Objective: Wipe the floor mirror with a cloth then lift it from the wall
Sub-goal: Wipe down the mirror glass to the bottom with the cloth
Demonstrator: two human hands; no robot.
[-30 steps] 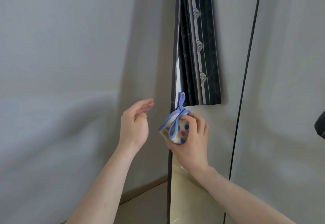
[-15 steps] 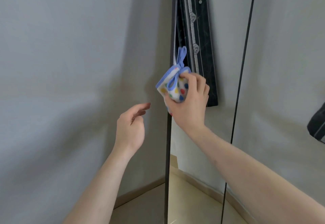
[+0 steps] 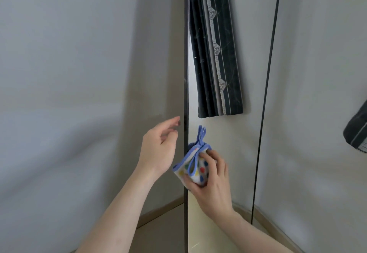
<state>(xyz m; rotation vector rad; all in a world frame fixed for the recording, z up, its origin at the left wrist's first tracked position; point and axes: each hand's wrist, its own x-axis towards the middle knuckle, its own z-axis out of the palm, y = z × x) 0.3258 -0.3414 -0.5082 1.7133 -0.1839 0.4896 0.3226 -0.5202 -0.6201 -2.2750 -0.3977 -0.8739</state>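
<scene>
Right hand [image 3: 211, 181] grips bunched white polka-dot cloth w/ blue trim [image 3: 193, 165] against tall black-framed floor mirror [image 3: 228, 153]; left hand [image 3: 158, 149] loosely spread, empty, just beside frame.

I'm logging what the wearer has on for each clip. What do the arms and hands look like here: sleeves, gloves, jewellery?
Both forearms are bare as far as the frame shows; no sleeves in view. The left hand and right hand wear no gloves, and no rings, watch or bracelet show. The left fingers' nails look dark, perhaps polished; too small to be sure.
</scene>
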